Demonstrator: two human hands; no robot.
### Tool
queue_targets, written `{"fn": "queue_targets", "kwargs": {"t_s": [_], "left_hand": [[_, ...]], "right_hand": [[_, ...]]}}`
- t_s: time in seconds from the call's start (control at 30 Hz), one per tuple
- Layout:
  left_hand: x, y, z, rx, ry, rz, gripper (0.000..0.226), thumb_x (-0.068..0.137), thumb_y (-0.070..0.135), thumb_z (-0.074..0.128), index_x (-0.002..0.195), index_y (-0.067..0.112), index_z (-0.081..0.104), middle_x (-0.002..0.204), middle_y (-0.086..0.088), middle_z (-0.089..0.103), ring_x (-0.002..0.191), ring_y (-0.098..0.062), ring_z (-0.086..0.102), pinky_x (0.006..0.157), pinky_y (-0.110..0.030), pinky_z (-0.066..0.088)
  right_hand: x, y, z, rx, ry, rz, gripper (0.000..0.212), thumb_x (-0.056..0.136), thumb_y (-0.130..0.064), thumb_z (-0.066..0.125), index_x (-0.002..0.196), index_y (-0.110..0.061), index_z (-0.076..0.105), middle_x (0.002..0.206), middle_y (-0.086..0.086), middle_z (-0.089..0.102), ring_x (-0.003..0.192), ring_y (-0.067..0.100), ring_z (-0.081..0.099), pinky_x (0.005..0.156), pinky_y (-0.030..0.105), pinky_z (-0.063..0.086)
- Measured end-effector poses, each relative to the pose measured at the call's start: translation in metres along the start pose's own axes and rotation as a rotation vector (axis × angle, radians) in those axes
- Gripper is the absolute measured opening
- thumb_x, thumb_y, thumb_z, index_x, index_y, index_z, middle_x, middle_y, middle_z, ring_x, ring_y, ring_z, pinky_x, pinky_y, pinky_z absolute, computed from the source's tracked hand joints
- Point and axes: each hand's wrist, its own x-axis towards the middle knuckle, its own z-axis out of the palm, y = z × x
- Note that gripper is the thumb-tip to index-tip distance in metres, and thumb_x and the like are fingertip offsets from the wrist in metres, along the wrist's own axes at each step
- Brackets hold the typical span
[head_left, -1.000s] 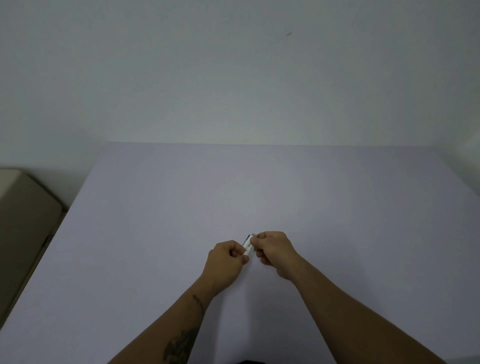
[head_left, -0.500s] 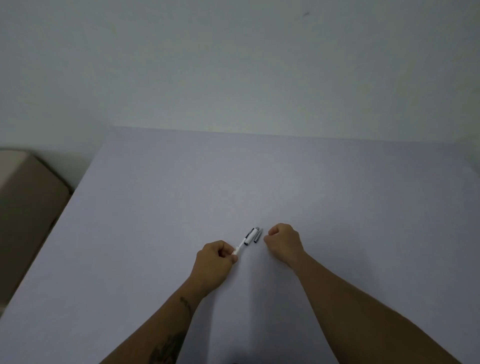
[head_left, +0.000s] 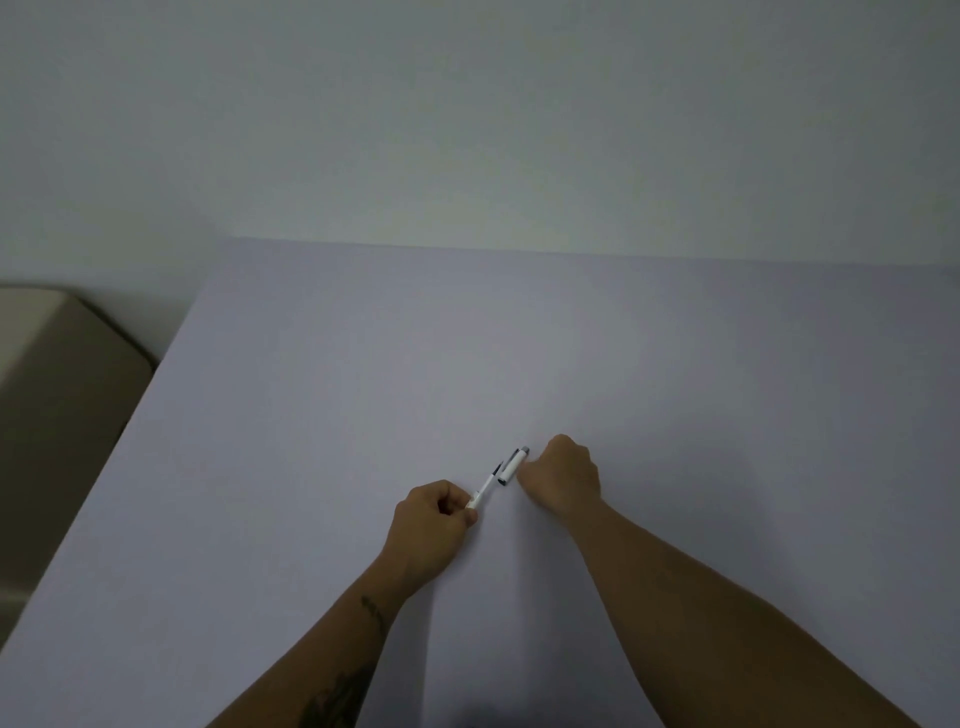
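Note:
My left hand (head_left: 431, 525) pinches the lower end of a thin white pen (head_left: 485, 486), which points up and to the right with its dark tip bare. Beside that tip sits the white pen cap (head_left: 512, 465), with a grey end and its dark opening facing the pen. My right hand (head_left: 563, 475) is curled with its fingertips holding the cap's side. Cap and pen are apart by a small gap. Both hands hover low over the pale lavender table (head_left: 363, 389), near its middle.
The table's left edge runs diagonally, and a beige boxy object (head_left: 57, 395) stands beyond it at the left. A plain wall (head_left: 467, 130) rises behind the table's far edge.
One second ago both hands were together on the capped pen. The cap has come off and the hands have drawn slightly apart, the right one to the right.

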Motion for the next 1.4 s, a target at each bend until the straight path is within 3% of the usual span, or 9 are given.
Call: {"fn": "queue_targets", "kwargs": {"t_s": [0.1,0.2,0.33,0.4,0.47,0.7,0.87,1.13,1.4], "left_hand": [[0.000,0.002,0.001,-0.007,0.000,0.003,0.014,0.083,0.015,0.068,0.070,0.020,0.066,0.063,0.006,0.056,0.058,-0.010,0.047,0.055,-0.022,0.038],[0.000,0.003,0.000,-0.008,-0.006,0.011,0.014,0.084,0.014,0.068,0.071,0.019,0.066,0.064,0.006,0.056,0.058,-0.010,0.046,0.055,-0.022,0.037],[0.001,0.007,-0.004,-0.013,0.002,0.030,0.016,0.085,0.014,0.066,0.071,0.021,0.063,0.065,0.005,0.054,0.058,-0.010,0.045,0.055,-0.022,0.037],[0.003,0.008,-0.004,-0.003,0.008,0.045,0.014,0.086,0.014,0.065,0.073,0.020,0.064,0.066,0.005,0.055,0.059,-0.011,0.046,0.056,-0.022,0.037],[0.003,0.010,-0.004,0.004,0.011,0.057,0.009,0.086,0.014,0.064,0.078,0.016,0.067,0.068,0.004,0.057,0.060,-0.011,0.047,0.058,-0.022,0.039],[0.002,0.014,-0.003,0.017,0.008,0.099,0.007,0.086,0.014,0.064,0.081,0.015,0.069,0.070,0.002,0.059,0.061,-0.012,0.049,0.060,-0.024,0.042],[0.002,0.017,-0.005,0.016,0.025,0.121,0.006,0.085,0.013,0.065,0.081,0.014,0.069,0.067,0.004,0.057,0.059,-0.012,0.047,0.058,-0.023,0.040],[0.001,0.013,-0.005,0.014,0.034,0.120,0.006,0.085,0.012,0.065,0.081,0.014,0.069,0.066,0.004,0.056,0.059,-0.011,0.047,0.057,-0.023,0.040],[0.002,0.014,-0.002,0.020,0.016,0.128,0.013,0.086,0.013,0.065,0.075,0.021,0.066,0.066,0.005,0.057,0.059,-0.011,0.048,0.059,-0.022,0.041]], "right_hand": [[-0.005,0.001,-0.002,-0.060,0.004,-0.006,0.034,0.080,-0.033,0.059,0.102,-0.006,0.061,0.109,0.014,0.067,0.104,0.036,0.064,0.090,0.038,0.054],[-0.009,0.001,-0.010,-0.010,-0.051,0.024,0.022,0.079,-0.029,0.060,0.089,-0.010,0.057,0.097,0.012,0.064,0.098,0.034,0.065,0.079,0.032,0.052],[-0.006,-0.007,-0.028,0.541,-0.134,0.148,0.011,0.073,-0.015,0.058,0.070,-0.005,0.062,0.066,0.010,0.064,0.054,0.023,0.054,0.055,0.027,0.042],[-0.008,-0.014,-0.038,0.814,-0.156,0.175,0.009,0.071,-0.002,0.057,0.064,-0.004,0.061,0.057,0.010,0.056,0.048,0.020,0.045,0.049,0.027,0.036],[-0.011,-0.018,-0.044,0.921,-0.155,0.145,0.014,0.073,0.004,0.058,0.062,-0.004,0.059,0.058,0.011,0.051,0.049,0.019,0.042,0.048,0.027,0.034],[-0.023,-0.025,-0.044,0.861,-0.152,0.055,0.021,0.074,0.006,0.058,0.056,-0.006,0.058,0.058,0.012,0.050,0.050,0.020,0.040,0.048,0.028,0.033],[-0.032,-0.024,-0.039,0.840,-0.187,0.041,0.012,0.078,0.005,0.059,0.068,0.000,0.064,0.064,0.014,0.055,0.057,0.022,0.046,0.053,0.029,0.039],[-0.027,-0.020,-0.044,0.932,-0.081,0.039,0.017,0.075,0.003,0.058,0.061,-0.004,0.064,0.060,0.012,0.056,0.053,0.021,0.047,0.048,0.026,0.039],[-0.033,-0.019,-0.039,0.860,-0.162,0.042,0.017,0.077,0.004,0.059,0.063,-0.003,0.066,0.061,0.013,0.059,0.053,0.020,0.050,0.051,0.027,0.043]]}}
